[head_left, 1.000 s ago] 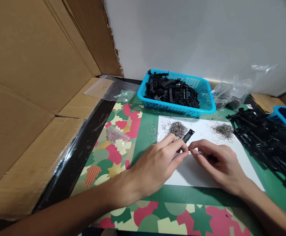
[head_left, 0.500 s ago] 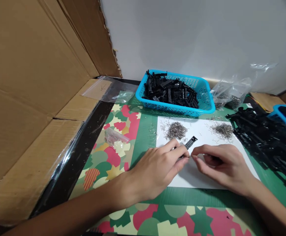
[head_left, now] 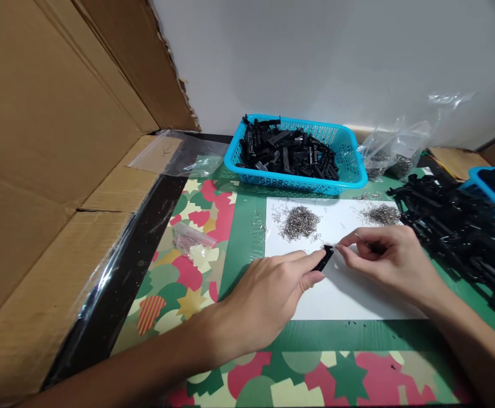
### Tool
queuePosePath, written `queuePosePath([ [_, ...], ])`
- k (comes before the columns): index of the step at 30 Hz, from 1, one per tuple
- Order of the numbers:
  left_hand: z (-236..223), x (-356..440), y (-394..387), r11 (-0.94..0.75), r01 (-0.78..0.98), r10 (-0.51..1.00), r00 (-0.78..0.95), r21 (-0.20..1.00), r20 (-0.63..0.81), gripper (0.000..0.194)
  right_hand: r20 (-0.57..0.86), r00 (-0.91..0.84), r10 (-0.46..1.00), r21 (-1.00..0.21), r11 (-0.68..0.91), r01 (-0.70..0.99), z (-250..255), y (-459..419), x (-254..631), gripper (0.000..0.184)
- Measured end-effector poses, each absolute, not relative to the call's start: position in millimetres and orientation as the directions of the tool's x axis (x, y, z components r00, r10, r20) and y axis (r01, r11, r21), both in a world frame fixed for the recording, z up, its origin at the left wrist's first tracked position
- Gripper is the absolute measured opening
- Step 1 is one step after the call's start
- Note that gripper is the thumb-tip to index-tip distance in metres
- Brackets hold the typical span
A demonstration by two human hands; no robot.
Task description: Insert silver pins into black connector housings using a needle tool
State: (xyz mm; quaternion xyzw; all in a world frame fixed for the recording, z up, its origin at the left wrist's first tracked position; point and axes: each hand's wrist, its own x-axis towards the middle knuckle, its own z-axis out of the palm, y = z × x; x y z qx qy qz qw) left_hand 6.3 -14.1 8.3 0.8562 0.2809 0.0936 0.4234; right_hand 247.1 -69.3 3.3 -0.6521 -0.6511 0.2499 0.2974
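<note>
My left hand [head_left: 279, 289] grips a narrow black plastic part [head_left: 326, 258] between thumb and fingers, low over a white sheet [head_left: 358, 300]. The far end of the part sticks out past my fingertips. My right hand [head_left: 385, 258] is closed in a pinch just right of that end; a thin wire-like piece [head_left: 358, 236] shows at its fingers, too small to make out fully. Behind my hands lie a pile of small bent metal wire pieces [head_left: 301, 222] and a second such pile [head_left: 382, 215] on the sheet.
A blue basket [head_left: 298, 185] of black plastic parts stands behind the sheet. More black parts [head_left: 451, 232] are heaped at right, beside another blue basket [head_left: 494, 195]. Plastic bags [head_left: 396, 150] lie at the back, a small bag [head_left: 192, 238] at left. Cardboard [head_left: 52, 113] walls the left side.
My left fingers have shifted along the black part, whose angle has changed. My right hand has moved from near the left fingertips up toward the part's far end. The view has shifted slightly.
</note>
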Motion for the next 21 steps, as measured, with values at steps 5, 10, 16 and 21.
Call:
queuePosePath([
  [5,2.7,7.2,-18.5,-0.551,0.413,0.553,0.832,0.725,-0.054,0.028,0.042,-0.049,0.998,-0.691,0.064,0.72,4.3,-70.3,247.1,0.022],
  [10,1.0,7.0,-18.4,-0.594,0.396,0.531,0.847,0.7,-0.029,0.026,0.091,-0.138,0.986,-0.638,0.164,0.752,0.9,-72.9,248.5,0.019],
  [16,4.3,7.2,-17.6,-0.602,0.402,0.519,0.853,0.69,-0.044,0.024,0.191,-0.151,0.97,-0.565,0.235,0.791,-0.9,-73.8,246.0,0.02],
  [21,4.0,6.2,-16.5,-0.597,0.396,0.512,0.858,0.697,-0.049,0.027,0.279,-0.181,0.943,-0.523,0.308,0.795,-5.2,-73.7,242.6,0.023],
])
